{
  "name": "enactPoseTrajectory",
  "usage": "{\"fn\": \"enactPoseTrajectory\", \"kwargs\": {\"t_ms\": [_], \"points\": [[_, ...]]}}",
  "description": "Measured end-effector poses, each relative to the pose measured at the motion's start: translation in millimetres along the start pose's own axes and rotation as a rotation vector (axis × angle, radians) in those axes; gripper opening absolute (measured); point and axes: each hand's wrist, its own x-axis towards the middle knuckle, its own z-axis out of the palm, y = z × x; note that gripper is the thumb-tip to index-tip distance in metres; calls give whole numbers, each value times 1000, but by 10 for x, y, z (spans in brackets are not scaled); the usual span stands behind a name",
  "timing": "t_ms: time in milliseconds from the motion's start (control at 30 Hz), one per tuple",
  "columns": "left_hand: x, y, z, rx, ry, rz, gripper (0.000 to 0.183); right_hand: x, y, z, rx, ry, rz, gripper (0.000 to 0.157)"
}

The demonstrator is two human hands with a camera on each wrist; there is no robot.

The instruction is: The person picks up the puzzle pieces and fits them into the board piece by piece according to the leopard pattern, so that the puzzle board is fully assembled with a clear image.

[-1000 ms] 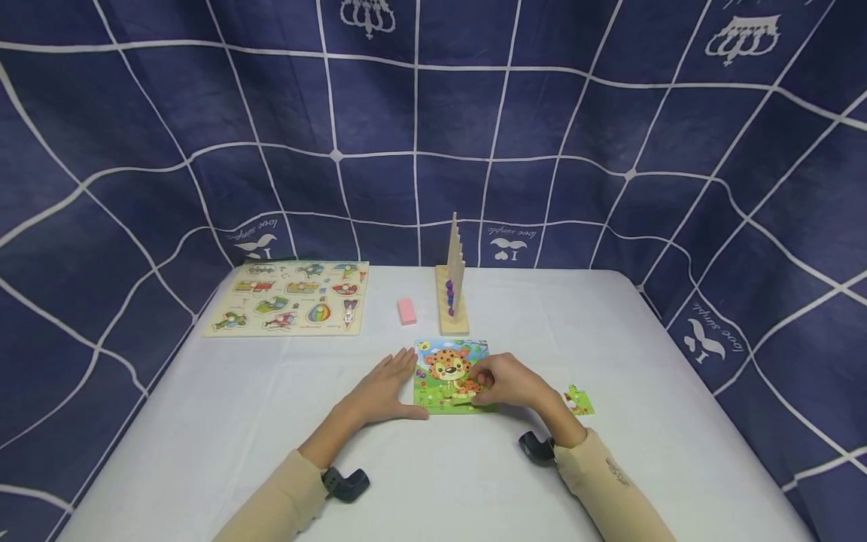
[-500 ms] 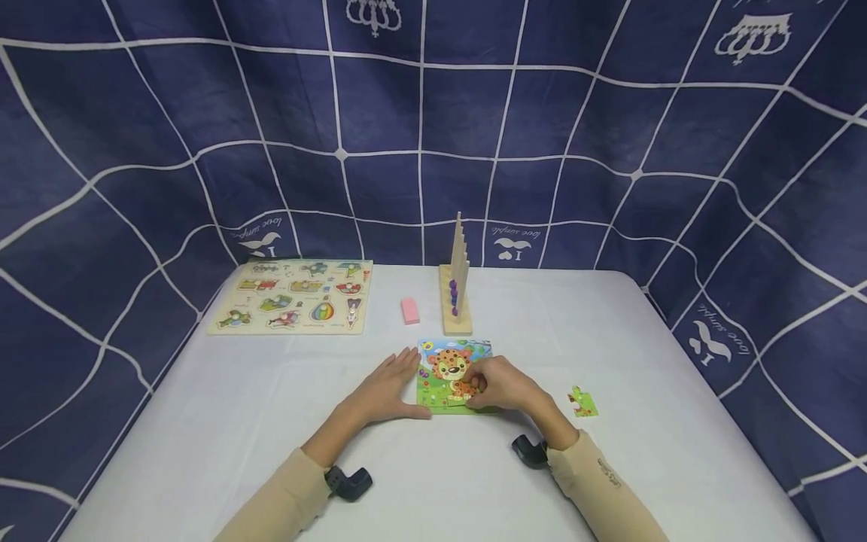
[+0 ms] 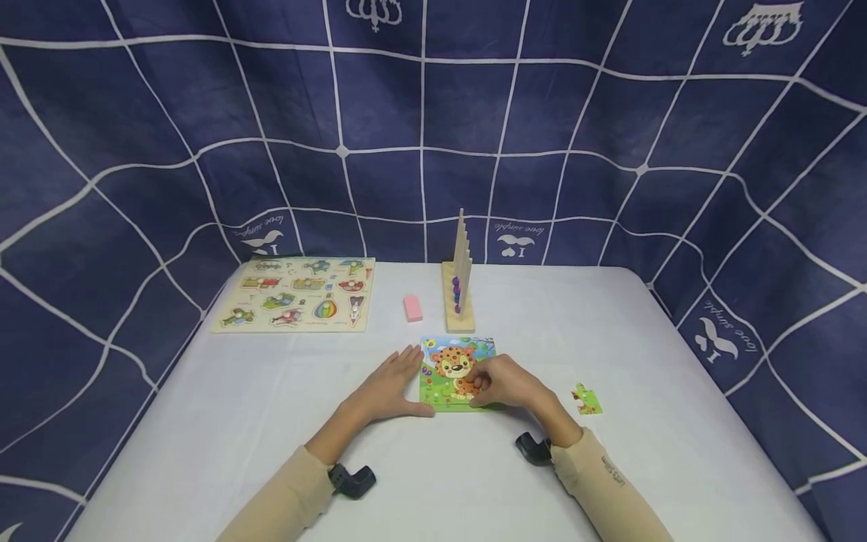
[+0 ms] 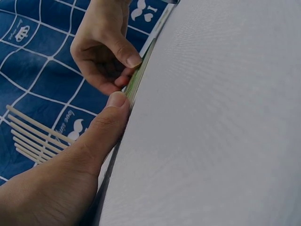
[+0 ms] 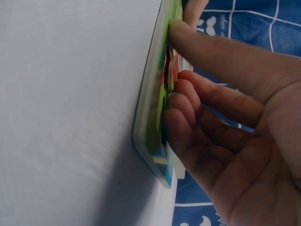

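A leopard jigsaw puzzle lies flat on the white table. My left hand rests open at its left side, fingers at the left edge and thumb by the near left corner. In the left wrist view the left thumb lies along the puzzle's edge. My right hand is over the puzzle's right half, thumb and fingers curled round a puzzle piece, which stands slightly raised from the picture in the right wrist view. The hand covers the puzzle's lower right part. Another loose green puzzle piece lies to the right.
Behind the puzzle stands a wooden peg stand with upright rods and several purple and blue beads. A pink block lies left of it. A wooden vehicle puzzle board lies at the back left. Blue checked cloth surrounds the table.
The right hand has lowered the puzzle piece onto the puzzle and shifted slightly left over it. The left hand has stayed at the puzzle's left edge. The head view has shifted a little.
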Motion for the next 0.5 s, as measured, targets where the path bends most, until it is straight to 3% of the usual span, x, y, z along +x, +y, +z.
{"fn": "enactPoseTrajectory", "kwargs": {"t_ms": [367,500], "points": [[5,18,1,-7,2,1,117,-19,10,-24,32,-19,19,36],[6,15,-3,0,0,2,117,-19,11,-21,30,-14,-28,33]]}}
